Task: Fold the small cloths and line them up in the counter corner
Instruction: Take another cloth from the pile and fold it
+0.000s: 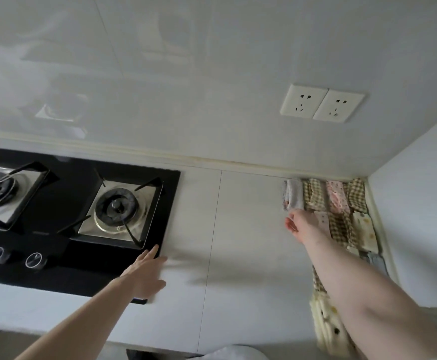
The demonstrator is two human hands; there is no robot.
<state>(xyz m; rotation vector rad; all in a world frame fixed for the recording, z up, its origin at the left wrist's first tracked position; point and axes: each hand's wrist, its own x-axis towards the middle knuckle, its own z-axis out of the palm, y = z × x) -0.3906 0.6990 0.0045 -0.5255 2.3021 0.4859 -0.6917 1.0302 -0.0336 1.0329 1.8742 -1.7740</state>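
Several small folded cloths lie in rows in the counter's right corner: a pale grey-white cloth (293,194) at the left end, then a checked cloth (313,194), a pink one (337,197) and another checked one (356,194). Nearer along the side wall are a cream spotted cloth (365,229) and a cream dotted cloth (324,323), partly hidden by my forearm. My right hand (303,224) reaches to the grey-white cloth, and its fingertips touch the cloth's near end. My left hand (144,274) rests flat on the counter (238,229) with fingers straight, beside the stove's corner.
A black two-burner gas stove (69,203) with knobs fills the counter's left side. A double wall socket (321,102) sits on the back wall above the cloths. The side wall (420,216) closes the corner at right.
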